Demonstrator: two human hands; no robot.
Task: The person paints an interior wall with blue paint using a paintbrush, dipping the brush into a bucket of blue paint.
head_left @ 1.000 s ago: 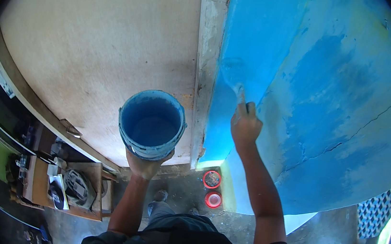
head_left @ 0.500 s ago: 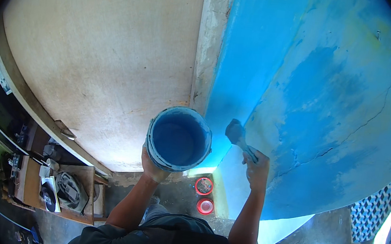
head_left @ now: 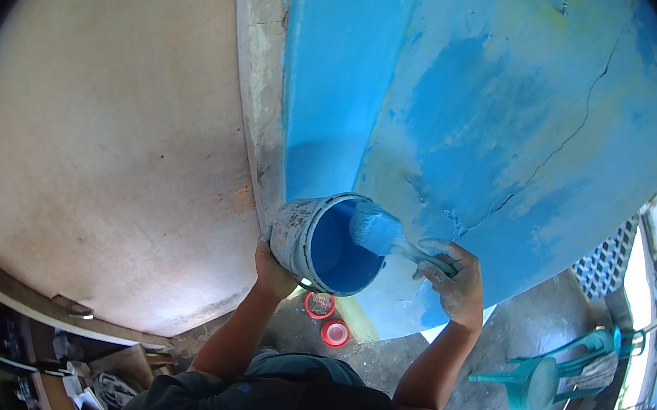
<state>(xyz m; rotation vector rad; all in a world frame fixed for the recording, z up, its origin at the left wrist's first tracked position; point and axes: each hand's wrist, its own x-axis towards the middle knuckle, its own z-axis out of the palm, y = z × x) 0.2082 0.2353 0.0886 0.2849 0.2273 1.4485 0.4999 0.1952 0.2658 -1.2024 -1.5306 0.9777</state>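
Observation:
My left hand (head_left: 276,270) grips a paint-smeared bucket (head_left: 293,233) from its lower left side, and the bucket tilts to the right. Blue paint shows inside it. My right hand (head_left: 454,280) is closed on the handle of a paintbrush (head_left: 378,228). The wide bristles, coated with light blue paint, are at the right part of the bucket's mouth; whether they touch the rim I cannot tell. Beyond stands a wall (head_left: 468,116) with patchy blue paint and a long crack. A strip of brighter, even blue (head_left: 340,69) runs up beside it.
A pale brown panel (head_left: 111,123) fills the left. Two red containers (head_left: 335,334) stand on the floor below the bucket. Green plastic chairs (head_left: 539,384) are at the lower right, near a patterned screen (head_left: 606,259). Cluttered furniture (head_left: 115,367) sits at the lower left.
The view has turned to the right. The bucket has gone from upright to tilted rightward, and the brush has come from beside it to its mouth.

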